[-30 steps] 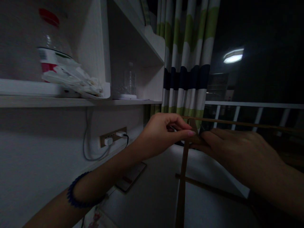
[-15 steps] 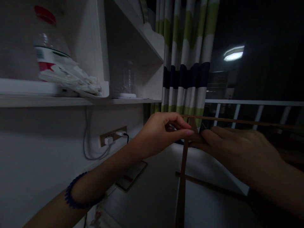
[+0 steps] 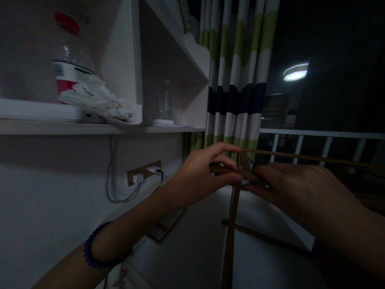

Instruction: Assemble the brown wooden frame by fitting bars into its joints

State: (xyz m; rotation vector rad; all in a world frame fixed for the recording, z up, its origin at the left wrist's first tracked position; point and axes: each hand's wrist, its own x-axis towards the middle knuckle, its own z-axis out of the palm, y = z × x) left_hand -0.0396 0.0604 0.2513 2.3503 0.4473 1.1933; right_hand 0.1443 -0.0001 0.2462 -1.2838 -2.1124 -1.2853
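Observation:
A brown wooden frame point(image 3: 230, 241) of thin bars stands in front of me, with an upright and crosspieces. At its upper joint, my left hand point(image 3: 201, 172) is closed around the end of a short wooden bar point(image 3: 222, 169), its thumb below and fingertips at the joint. A small dark, shiny piece shows between these fingertips, too small to make out. From the other side my right hand point(image 3: 303, 186) grips the same bar, its fingers partly hidden behind the back of the hand. A flat, pointed wooden piece point(image 3: 245, 160) rises between the two hands.
Overhead at left runs a white shelf point(image 3: 105, 129) holding a red-capped bottle point(image 3: 69, 48) and a clear bottle point(image 3: 166, 102). Below are a socket strip point(image 3: 144, 171) with plugs and a phone point(image 3: 165, 226) on the surface. Curtains point(image 3: 237, 96) and a railing point(image 3: 327, 146) stand behind.
The short bar now reaches left between my left fingers, where it did not show before. My left index finger has straightened toward the joint. My right hand stays nearly in place.

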